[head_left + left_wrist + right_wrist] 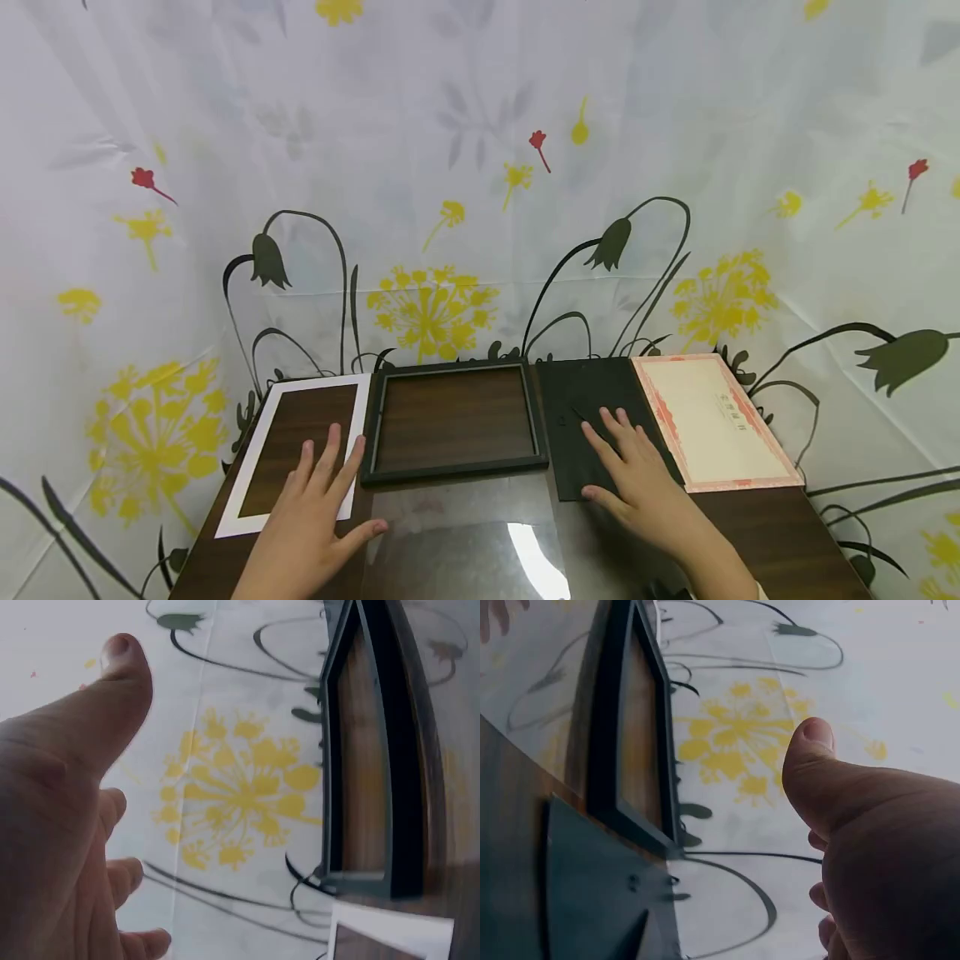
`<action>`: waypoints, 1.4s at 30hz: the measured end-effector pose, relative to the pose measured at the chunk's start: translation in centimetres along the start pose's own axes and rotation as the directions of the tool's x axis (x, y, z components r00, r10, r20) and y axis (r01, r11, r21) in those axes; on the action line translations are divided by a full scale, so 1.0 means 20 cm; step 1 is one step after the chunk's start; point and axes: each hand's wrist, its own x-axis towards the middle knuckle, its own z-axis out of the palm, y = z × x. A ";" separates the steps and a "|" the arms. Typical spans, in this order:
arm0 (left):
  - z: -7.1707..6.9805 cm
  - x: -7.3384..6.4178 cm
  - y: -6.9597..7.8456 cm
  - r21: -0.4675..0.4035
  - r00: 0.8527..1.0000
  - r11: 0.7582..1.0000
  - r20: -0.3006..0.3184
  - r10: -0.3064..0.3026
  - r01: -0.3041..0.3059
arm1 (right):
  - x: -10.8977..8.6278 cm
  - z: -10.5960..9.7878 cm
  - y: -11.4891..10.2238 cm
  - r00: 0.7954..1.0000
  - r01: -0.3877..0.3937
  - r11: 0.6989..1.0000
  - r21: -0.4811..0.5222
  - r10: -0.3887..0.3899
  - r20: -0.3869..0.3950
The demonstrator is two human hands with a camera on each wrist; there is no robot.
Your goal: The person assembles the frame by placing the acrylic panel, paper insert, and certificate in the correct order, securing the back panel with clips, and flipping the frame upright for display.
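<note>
ok so the black frame (pixel 457 470) lies flat mid-table, wood showing through it, with a white mat (pixel 253 458) just to its left and a black board (pixel 585 387) just to its right. left hand (pixel 315 508) is over the mat, fingers spread, thumb out; right hand (pixel 637 487) is over the board, fingers spread too. a shiny clear sheet (pixel 450 550) sits nearer the person, a pink-bordered paper (pixel 705 417) lies far right, flowery curtain (pixel 480 167) behind

Black frame (pixel 457 469) flat between white mat (pixel 253 458) and black board (pixel 567 446); clear sheet (pixel 450 546) in front; pink-bordered certificate (pixel 712 429) far right.
</note>
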 end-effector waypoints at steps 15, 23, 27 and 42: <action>0.11 0.02 0.19 -0.076 0.994 0.992 0.036 0.107 -0.104 | -0.03 0.16 -0.13 0.979 0.080 0.993 0.084 -0.094 0.180; 0.18 0.07 0.39 -0.197 0.969 0.966 0.151 0.197 -0.166 | -0.07 0.20 -0.13 0.967 0.091 0.991 0.096 -0.111 0.227; 0.23 0.09 0.45 -0.230 0.954 0.956 0.198 0.227 -0.179 | -0.09 0.20 -0.13 0.964 0.099 0.990 0.102 -0.121 0.236; 0.40 0.11 0.63 -0.249 0.894 0.933 0.302 0.331 -0.261 | -0.11 0.25 -0.19 0.927 0.074 0.982 0.173 -0.132 0.351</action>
